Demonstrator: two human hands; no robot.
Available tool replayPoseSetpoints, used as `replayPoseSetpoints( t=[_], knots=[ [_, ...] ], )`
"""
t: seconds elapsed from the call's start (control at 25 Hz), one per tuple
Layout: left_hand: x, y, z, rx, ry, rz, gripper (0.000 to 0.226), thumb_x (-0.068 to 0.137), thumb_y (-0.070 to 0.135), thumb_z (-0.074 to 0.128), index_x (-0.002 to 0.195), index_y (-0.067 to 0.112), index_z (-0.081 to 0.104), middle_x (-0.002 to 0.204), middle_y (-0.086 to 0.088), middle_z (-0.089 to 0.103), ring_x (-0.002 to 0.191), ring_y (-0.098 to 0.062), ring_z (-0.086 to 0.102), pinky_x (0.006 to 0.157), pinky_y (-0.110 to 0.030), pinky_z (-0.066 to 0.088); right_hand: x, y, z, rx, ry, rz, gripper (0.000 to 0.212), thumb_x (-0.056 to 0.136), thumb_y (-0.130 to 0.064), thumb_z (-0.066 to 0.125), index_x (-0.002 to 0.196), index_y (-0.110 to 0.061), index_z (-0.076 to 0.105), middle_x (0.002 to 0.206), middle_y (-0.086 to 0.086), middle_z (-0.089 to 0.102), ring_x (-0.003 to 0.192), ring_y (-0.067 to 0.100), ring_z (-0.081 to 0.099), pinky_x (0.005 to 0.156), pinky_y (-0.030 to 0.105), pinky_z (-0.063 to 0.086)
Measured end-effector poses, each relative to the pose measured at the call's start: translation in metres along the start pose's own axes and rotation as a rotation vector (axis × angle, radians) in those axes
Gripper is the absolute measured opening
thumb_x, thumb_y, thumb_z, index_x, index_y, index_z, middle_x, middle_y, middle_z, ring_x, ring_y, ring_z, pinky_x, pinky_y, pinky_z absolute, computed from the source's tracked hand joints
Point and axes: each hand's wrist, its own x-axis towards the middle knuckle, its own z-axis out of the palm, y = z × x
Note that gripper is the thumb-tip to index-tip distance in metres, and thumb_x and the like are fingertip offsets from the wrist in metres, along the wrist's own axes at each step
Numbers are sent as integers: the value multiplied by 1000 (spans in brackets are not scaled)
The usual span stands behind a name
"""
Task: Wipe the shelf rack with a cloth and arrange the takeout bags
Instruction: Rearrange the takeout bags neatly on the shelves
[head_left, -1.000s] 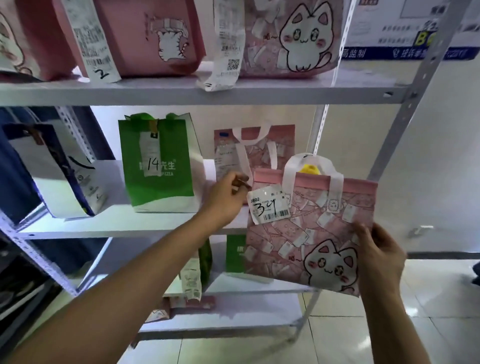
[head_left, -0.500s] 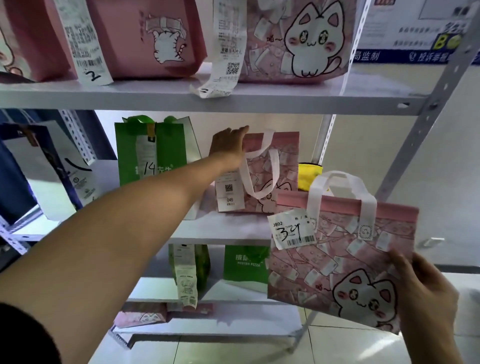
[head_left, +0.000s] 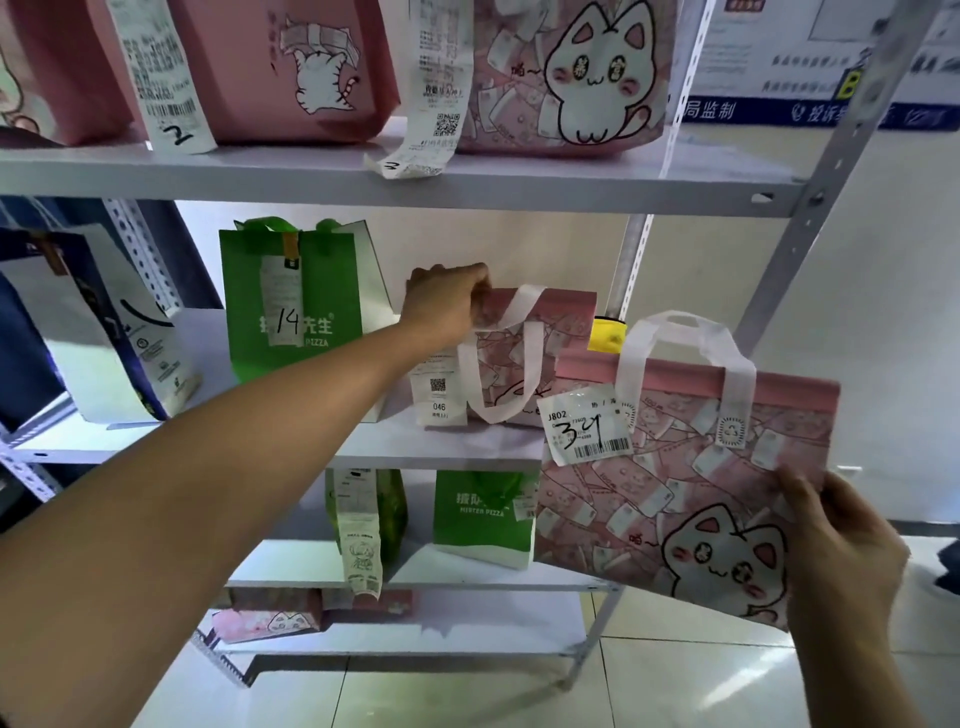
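At nine o'clock a blue-and-white bag (head_left: 98, 332) leans on the middle shelf (head_left: 447, 447) of the shelf rack (head_left: 810, 218); just right of it stands the green bag marked 14 (head_left: 291, 306), upright; at the centre the left hand (head_left: 447, 301) is closed over the top edge of the pink bag on the shelf (head_left: 524, 358), fingers curled over the rim near its left corner, the bare forearm stretched long from seven o'clock up to the bag; at four o'clock the right hand (head_left: 841, 535) pinches the right side edge of the pink cat bag marked 34 (head_left: 675, 493), thumb on the front face, which hangs tilted in the air in front of the rack and clear of any shelf; a yellow item (head_left: 605, 335) shows between the two pink bags; no cloth is in view

The risks, as I judge them: the left hand grips only a soft rim, so a tug could tip the shelf bag forward or drag it into the green bag just beside it; the held bag is pinched at one edge, so its weight could swing it or slip it from the fingers; its loose label (head_left: 587, 423) might snag while it goes onto the shelf; the gap at the right end looks narrow, so forcing it in may crush the handles
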Motion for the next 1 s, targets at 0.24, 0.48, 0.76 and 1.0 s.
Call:
replayPoseSetpoints(
  t=[0.24,0.48,0.76,1.0],
  knots=[
    [-62,3,-31,-151,36,4,16,95,17,57,104,24,68,103,3,75,101,-26,68,100,-46,44,1,-21,-21,13,89,-93,33,91,-44,68,110,-17,74,103,12,76,92,42,72,83,61,59],
    [-125,-18,-56,-290,-22,-117,20,94,10,60,103,23,70,102,7,73,95,-16,67,80,-30,48,4,-30,-14,56,84,-163,34,93,-44,67,111,-16,73,102,10,76,89,36,73,78,46,62],
    [-202,-62,-80,-252,-31,-214,19,93,14,64,103,29,71,106,10,73,100,-12,65,88,-33,49,-5,-16,49,140,22,-170,30,94,-44,65,107,-19,74,92,-7,76,77,7,73,62,21,59],
    [-243,-89,-76,-315,-115,-290,29,90,8,68,91,37,68,89,31,67,86,21,58,72,-5,39,14,-8,132,144,-91,-146,22,97,-40,62,100,-21,72,86,-9,76,77,7,73,64,21,59]
  ],
)
